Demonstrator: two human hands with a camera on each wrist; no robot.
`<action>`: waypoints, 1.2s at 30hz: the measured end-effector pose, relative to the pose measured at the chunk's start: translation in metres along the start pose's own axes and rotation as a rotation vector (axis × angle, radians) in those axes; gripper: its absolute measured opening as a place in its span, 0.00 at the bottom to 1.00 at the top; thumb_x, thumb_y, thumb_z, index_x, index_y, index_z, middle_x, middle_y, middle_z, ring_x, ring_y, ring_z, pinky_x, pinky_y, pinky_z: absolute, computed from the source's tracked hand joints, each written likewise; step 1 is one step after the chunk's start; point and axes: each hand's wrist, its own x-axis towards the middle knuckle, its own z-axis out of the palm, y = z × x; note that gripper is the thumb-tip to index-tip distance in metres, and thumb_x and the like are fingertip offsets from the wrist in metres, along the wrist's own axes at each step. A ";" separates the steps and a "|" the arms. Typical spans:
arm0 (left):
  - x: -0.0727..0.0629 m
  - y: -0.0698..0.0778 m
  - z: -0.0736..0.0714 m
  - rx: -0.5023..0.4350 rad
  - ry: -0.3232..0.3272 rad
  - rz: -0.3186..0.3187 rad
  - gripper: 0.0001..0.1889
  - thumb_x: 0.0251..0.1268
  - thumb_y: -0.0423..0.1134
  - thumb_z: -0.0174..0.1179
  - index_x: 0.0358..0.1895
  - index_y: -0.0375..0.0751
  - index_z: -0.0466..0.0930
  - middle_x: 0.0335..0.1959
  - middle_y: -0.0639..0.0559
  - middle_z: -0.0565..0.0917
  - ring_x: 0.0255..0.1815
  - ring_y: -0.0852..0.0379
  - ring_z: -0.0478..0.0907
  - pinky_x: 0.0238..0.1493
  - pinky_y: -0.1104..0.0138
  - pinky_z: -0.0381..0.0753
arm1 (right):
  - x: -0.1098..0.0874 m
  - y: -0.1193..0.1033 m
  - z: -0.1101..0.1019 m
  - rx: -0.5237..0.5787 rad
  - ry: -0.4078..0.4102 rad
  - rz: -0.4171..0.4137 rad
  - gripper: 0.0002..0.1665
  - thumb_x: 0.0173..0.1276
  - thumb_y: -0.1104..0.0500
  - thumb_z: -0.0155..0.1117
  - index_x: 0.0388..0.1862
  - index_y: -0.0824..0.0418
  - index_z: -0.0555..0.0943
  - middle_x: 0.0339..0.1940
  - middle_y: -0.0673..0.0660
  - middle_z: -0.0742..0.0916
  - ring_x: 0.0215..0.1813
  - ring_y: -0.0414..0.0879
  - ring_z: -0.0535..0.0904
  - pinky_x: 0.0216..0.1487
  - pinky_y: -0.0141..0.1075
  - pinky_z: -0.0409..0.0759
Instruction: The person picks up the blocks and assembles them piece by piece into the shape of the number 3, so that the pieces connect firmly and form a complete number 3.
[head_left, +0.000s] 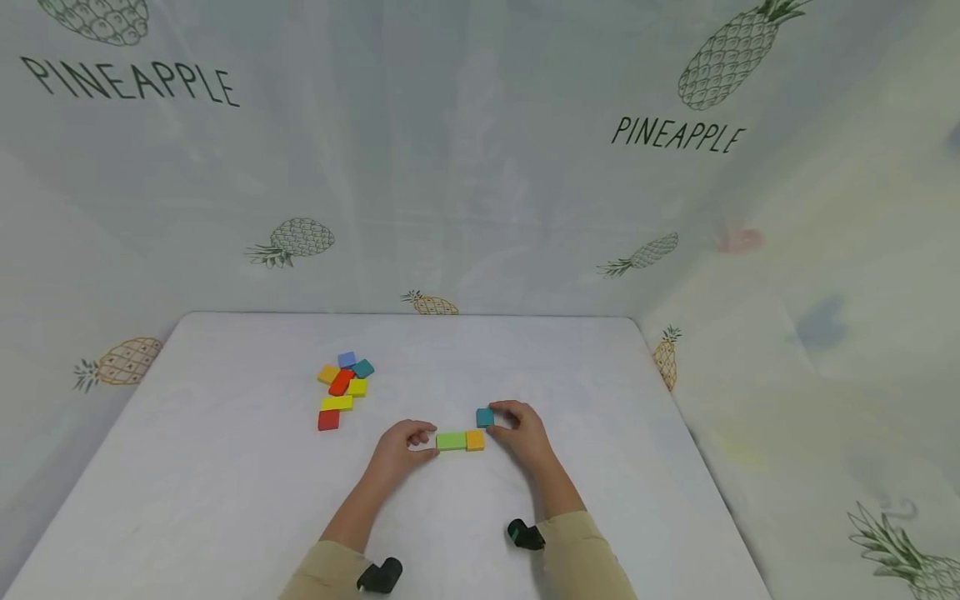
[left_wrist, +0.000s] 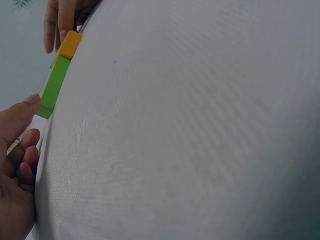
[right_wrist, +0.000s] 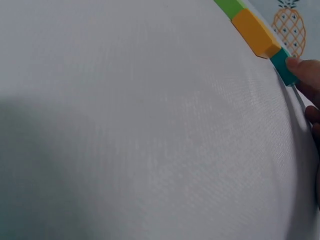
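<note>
On the white table, a light green oblong block point(head_left: 452, 442) lies end to end with an orange block point(head_left: 475, 441). My left hand point(head_left: 396, 452) holds the green block's left end, its thumb point(left_wrist: 33, 99) touching the end in the left wrist view; the index fingertip's contact is hidden there. A small teal block point(head_left: 485, 417) sits just behind the orange one, set slightly to the right. Thumb and index finger of my right hand point(head_left: 527, 435) pinch this teal block. Whether teal and orange touch, I cannot tell.
A loose cluster of blocks lies to the left: a red block point(head_left: 328, 420), a yellow oblong block point(head_left: 337, 403), a blue block point(head_left: 347, 359) and several others. Behind the table point(head_left: 225, 500) hangs a pineapple-print curtain point(head_left: 465, 167).
</note>
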 end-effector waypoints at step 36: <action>-0.001 0.002 0.005 0.051 0.046 0.023 0.14 0.55 0.37 0.72 0.45 0.46 0.84 0.32 0.58 0.76 0.37 0.56 0.71 0.40 0.65 0.77 | -0.001 0.003 0.000 -0.055 0.013 -0.104 0.16 0.62 0.58 0.72 0.50 0.53 0.86 0.38 0.44 0.81 0.44 0.43 0.74 0.47 0.39 0.74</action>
